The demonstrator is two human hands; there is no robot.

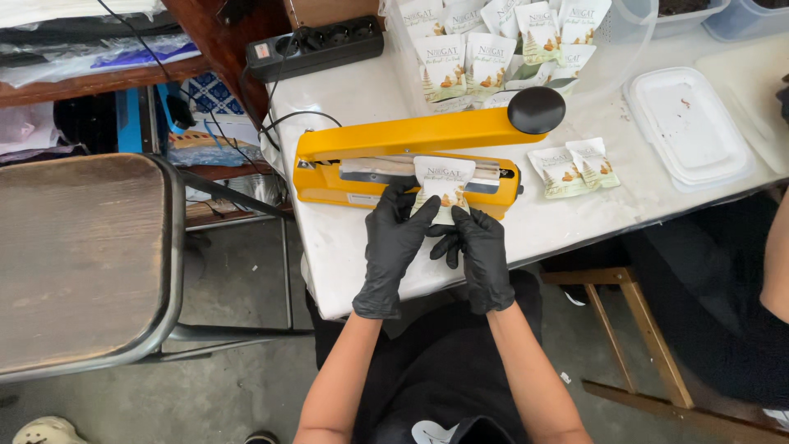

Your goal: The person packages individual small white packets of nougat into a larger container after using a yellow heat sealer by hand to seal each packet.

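Pouch (pixel 444 185), white, pinched at its lower corners by left hand (pixel 393 247) and right hand (pixel 481 255), top edge laid in the yellow sealer (pixel 411 156) near the counter (pixel 362 271) front edge. Sealed packets (pixel 575 168) just right; power strip (pixel 316 45) far left; stool (pixel 82 255) beside, left.

Soft, even daylight fills my view, brightest on the white table (pixel 362 99), where the surface nearly washes out toward the top right. My black gloved left hand (pixel 393 247) and right hand (pixel 481 255) carry faint sheen on the knuckles. Shadows are weak and short, pooling under the yellow sealer (pixel 411 136) and beneath the table. Focus is sharp at the centre; the wide lens bows the metal stool (pixel 82 263) and softens the frame's corners slightly.
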